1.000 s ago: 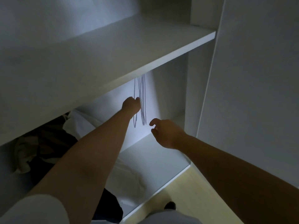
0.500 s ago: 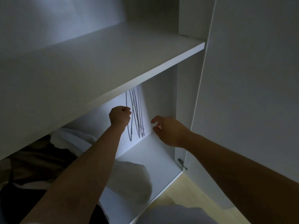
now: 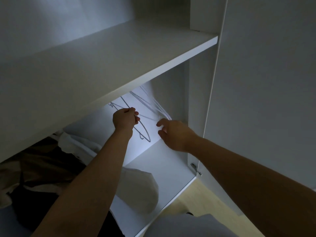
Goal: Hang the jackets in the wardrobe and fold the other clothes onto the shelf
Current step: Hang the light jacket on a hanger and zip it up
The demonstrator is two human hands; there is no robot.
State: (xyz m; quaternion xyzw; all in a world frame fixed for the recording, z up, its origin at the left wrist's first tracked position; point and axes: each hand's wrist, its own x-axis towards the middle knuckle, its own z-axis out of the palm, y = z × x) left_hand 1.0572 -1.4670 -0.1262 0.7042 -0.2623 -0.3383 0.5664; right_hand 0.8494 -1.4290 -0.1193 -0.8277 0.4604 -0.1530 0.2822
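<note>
Under the white wardrobe shelf [image 3: 153,53], my left hand [image 3: 124,119] grips a thin wire hanger [image 3: 145,132] and holds it tilted away from the rest. Several more wire hangers [image 3: 153,106] dangle to its right, blurred; the shelf hides their tops. My right hand [image 3: 174,134] hovers beside them with loosely spread fingers and holds nothing. Dark and white clothes [image 3: 42,168] lie heaped on the wardrobe floor at lower left, with a pale garment [image 3: 142,190] bulging toward the front.
The open wardrobe door [image 3: 265,100] fills the right side, its hinge [image 3: 195,169] low on the side panel. The white wardrobe floor [image 3: 167,168] ends at a front edge over light wooden flooring [image 3: 201,202].
My left hand has pulled one hanger leftward out of the bunch and tilted it. The other hangers now swing. My right hand has edged closer to them.
</note>
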